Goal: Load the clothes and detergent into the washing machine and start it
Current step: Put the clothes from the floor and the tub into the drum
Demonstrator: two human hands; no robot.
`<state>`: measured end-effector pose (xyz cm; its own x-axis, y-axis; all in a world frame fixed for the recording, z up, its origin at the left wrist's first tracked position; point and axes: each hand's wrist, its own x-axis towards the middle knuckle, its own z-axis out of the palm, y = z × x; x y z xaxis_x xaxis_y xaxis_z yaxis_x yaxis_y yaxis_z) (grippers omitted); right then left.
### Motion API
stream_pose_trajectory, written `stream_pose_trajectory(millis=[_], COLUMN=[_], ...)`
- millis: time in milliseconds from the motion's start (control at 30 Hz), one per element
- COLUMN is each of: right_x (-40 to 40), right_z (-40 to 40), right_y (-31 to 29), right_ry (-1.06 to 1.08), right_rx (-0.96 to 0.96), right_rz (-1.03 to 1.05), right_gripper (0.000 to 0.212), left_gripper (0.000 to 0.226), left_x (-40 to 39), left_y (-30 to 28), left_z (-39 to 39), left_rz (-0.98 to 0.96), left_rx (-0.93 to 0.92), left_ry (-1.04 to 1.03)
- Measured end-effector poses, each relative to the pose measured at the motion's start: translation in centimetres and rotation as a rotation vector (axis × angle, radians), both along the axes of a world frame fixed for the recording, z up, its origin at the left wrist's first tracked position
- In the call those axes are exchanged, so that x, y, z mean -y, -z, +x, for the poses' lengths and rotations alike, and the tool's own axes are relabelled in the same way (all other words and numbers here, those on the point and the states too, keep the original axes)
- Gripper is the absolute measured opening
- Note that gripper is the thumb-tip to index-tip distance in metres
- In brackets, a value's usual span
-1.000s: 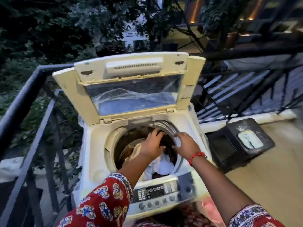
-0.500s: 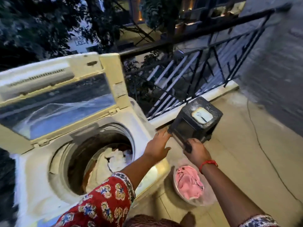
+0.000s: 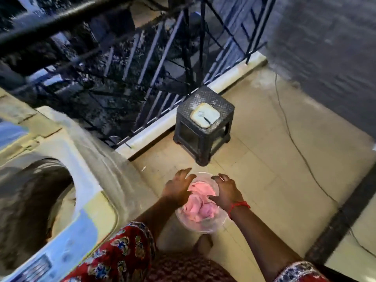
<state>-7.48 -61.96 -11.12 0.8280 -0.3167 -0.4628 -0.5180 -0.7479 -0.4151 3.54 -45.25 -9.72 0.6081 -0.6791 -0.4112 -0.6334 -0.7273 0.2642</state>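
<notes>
Both hands, left hand (image 3: pixel 179 188) and right hand (image 3: pixel 225 191), spread empty over pink clothes (image 3: pixel 198 204) in bowl (image 3: pixel 203 227) on floor beside washing machine (image 3: pixel 87 151); loose grab risks dropping cloth.

This is a home balcony used for laundry, seen at dusk. A dark metal railing (image 3: pixel 154 64) crosses the upper left of the frame with foliage beyond it, a top-loading washing machine (image 3: pixel 95 163) fills the lower left, and a small dark plastic stool (image 3: pixel 204 127) stands on the beige tiled floor (image 3: pixel 274 159) at centre.
</notes>
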Motion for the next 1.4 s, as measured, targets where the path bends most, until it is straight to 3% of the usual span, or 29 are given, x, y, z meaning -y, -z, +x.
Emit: stream_pose_trajectory(millis=[300,433,533,733,933,1300,1400], right_x=[1.3,0.7,0.5,0.3,0.4,-0.1,-0.6], right_z=[-0.9,-0.5,-0.8,-1.5,-0.6,0.6,-0.2], right_y=[11.7,18.2,23.1,33.6,43.0,56.2,58.7], right_ry=[0.005,0.051,0.108,0.18,0.205,0.193,0.286], right_rx=[-0.09,-0.037,-0.06,-0.17,-0.153,-0.333,-0.373], right_rz=[0.103,0.134,0.165,0.184,0.159,0.152,0.196], right_gripper=[0.083,0.083,0.088,0.102,0.111,0.144,0.153], left_gripper=[0.067,0.072,0.074,0.103,0.122,0.147,0.151], left_x=[0.5,1.3,1.5,3.2,4.4,6.1,6.2], left_y=[11.9,18.9,24.7,35.0,45.6,56.3,58.2], left_z=[-1.3,-1.2,-1.7,-1.5,-1.3,0.2,0.2], left_rz=[0.17,0.151,0.257,0.318,0.375,0.425,0.458], left_rx=[-0.135,-0.055,-0.158,-0.227,-0.206,-0.279,-0.288], left_ry=[0.124,0.155,0.148,0.055,0.129,0.204,0.267])
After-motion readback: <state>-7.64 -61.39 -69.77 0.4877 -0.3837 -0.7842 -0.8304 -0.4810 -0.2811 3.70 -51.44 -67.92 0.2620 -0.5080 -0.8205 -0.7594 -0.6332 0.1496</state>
